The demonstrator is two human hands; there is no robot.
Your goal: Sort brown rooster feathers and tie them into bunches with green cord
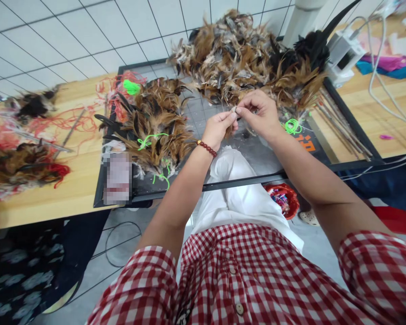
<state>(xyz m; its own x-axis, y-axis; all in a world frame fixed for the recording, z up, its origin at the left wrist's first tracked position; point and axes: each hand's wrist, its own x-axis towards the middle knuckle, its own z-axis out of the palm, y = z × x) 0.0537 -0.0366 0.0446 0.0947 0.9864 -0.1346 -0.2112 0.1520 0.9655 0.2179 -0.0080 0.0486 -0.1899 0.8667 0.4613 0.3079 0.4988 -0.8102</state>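
Over the dark, glass-like tray surface (pixel 203 110), my two hands meet at the fingertips. Thumb and fingers of my left hand (pixel 219 127) are pinched together, with brown feathers (pixel 229 132) hanging just under them. My right hand (pixel 261 113) also pinches, its tips touching the left ones at a small pale bit, perhaps the quill ends. Which hand carries how much of the feathers cannot be made out. Behind my hands rises a large heap of brown feathers (pixel 223 58). To the left lie tied feather bundles (pixel 162 113) with bright green string (pixel 152 139).
Thin sticks (pixel 345 124) lie along the tray's right side, near green string (pixel 292 126). A white power adapter with cables (pixel 341 54) stands at the back right. Red string (pixel 57 124) and more feathers (pixel 16 164) cover the left table. A red basket (pixel 286 198) sits below.
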